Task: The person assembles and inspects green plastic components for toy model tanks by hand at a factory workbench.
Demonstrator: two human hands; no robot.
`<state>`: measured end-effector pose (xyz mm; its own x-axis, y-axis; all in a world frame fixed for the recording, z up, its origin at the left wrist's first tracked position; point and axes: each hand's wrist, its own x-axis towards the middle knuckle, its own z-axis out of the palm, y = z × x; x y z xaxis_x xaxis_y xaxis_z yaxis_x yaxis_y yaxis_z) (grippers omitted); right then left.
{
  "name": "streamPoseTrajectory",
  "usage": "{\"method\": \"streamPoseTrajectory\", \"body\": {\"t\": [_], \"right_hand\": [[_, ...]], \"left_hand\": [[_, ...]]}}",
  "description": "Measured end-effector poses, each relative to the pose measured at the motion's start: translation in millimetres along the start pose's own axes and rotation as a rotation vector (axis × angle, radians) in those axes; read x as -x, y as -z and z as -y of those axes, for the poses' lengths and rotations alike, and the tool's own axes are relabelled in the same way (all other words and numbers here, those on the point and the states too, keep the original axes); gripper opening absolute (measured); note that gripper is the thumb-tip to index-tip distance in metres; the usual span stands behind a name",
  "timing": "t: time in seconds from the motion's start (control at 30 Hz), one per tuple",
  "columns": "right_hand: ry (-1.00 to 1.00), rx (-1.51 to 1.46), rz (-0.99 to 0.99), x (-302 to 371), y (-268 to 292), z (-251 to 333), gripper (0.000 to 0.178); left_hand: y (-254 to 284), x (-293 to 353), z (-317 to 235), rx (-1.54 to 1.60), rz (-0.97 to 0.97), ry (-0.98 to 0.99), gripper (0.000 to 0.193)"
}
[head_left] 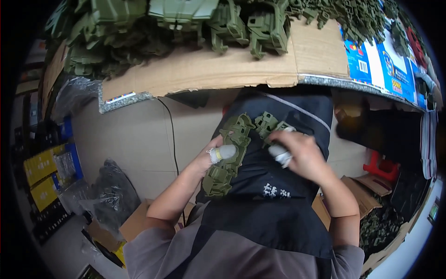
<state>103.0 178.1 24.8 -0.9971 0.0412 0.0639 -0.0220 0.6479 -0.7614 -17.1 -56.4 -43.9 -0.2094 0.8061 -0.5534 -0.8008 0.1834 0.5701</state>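
Over my lap, my left hand (206,160) grips a long olive-green plastic toy vehicle part (218,179), its thumb pressed across the part's middle. The thumb wears a greyish-white cover with a yellowish band. To the right, my right hand (304,153) is closed around a smaller olive-green plastic piece (266,124) and is blurred; its thumb has a whitish cover too. The two green pieces are close together but look apart. Most of the smaller piece's near end is hidden behind the fingers. A black apron (260,172) lies beneath both hands.
A cardboard-covered table edge (209,67) runs ahead of me, heaped with green plastic vehicle parts (269,30). A black cable (174,139) hangs at the left. Clear plastic bags (111,186) lie on the left floor; a box of dark green pieces (381,230) stands lower right.
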Motion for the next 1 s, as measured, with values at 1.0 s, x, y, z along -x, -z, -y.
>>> {"method": "streamPoseTrajectory", "body": {"t": [1.0], "right_hand": [[0.008,-0.095,0.113,5,-23,1,0.041]], "left_hand": [[-37,9,-31,-0.669,0.172,-0.170,0.067]]}}
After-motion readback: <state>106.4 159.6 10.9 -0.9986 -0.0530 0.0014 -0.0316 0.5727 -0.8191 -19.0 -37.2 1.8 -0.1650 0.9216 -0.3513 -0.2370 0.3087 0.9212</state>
